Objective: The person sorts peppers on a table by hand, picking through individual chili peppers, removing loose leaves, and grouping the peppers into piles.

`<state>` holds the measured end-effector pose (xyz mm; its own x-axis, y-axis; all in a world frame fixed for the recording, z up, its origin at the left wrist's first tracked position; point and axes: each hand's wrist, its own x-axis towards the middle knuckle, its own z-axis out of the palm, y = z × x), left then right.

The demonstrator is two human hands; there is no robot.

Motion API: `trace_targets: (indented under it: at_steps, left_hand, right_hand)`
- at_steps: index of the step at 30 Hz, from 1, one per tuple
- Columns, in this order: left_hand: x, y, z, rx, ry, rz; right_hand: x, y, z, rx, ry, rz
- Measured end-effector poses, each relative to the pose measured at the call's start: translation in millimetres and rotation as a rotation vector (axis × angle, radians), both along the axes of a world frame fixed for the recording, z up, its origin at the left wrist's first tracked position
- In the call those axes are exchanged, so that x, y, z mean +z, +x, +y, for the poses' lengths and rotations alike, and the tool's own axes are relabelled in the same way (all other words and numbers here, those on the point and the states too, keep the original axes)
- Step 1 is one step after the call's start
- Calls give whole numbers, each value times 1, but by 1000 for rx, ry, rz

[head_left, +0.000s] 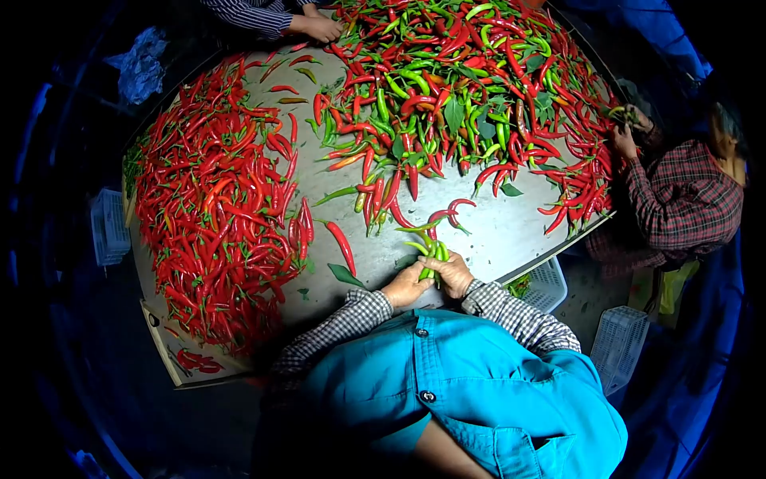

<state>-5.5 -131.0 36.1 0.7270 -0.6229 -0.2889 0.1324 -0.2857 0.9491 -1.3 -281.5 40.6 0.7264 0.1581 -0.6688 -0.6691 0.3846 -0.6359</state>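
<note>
In front of my chest, my left hand (405,287) and my right hand (455,275) meet at the near edge of the table. Both are closed around a small bunch of green chili peppers (434,254), whose tips point away from me. Red chili peppers (437,217) lie or stick out just beyond the bunch; I cannot tell whether they are held too. A single red chili pepper (341,246) and a green leaf (345,276) rest on the table (487,209) to the left of my hands.
A large pile of red chilies (215,207) covers the table's left side. Mixed red and green chilies with leaves (455,112) are heaped at the far side. Co-workers' hands (323,29) reach in at the top and right (626,140). Plastic crates (619,347) stand below the table.
</note>
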Motion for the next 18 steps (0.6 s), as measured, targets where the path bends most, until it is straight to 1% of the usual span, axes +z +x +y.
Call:
trace_targets:
  at_steps: [1, 2, 3, 4, 5, 6, 8, 9, 11, 14, 15, 16, 18]
  left_hand:
    - [-8, 5, -2, -75, -53, 24]
    - [-9, 11, -4, -83, -53, 26]
    - [-11, 18, -5, 30, -136, 169]
    - [-15, 25, -6, 144, -220, 312]
    - [-34, 34, -6, 186, -70, 66]
    - [-55, 37, -8, 310, 30, -180]
    - [-8, 56, -9, 257, 473, -386]
    - [-10, 64, -11, 251, 470, -387]
    - [-12, 74, -16, 127, 680, -452]
    - [-19, 79, -16, 63, 678, -485]
    - [-12, 75, -16, 96, 611, -502]
    - [-5, 70, -16, 90, 613, -506]
    - [9, 52, -20, 107, 336, -605]
  right_hand:
    - [3, 0, -6, -74, 33, 13]
    - [5, -1, -11, -150, 65, 27]
    - [7, 1, -17, -229, 71, 4]
    - [17, 6, -25, -213, 67, 24]
    - [15, 8, -32, -281, 69, 29]
    - [13, 9, -39, -348, 70, 34]
    - [16, 10, -47, -379, 55, 17]
    - [16, 9, -49, -370, 49, 40]
    - [17, 8, -50, -352, 55, 65]
    - [20, 5, -42, -329, 99, 32]
    - [27, 6, -36, -352, 100, 17]
    - [32, 6, -32, -377, 103, 0]
    - [22, 2, -32, -383, 114, -28]
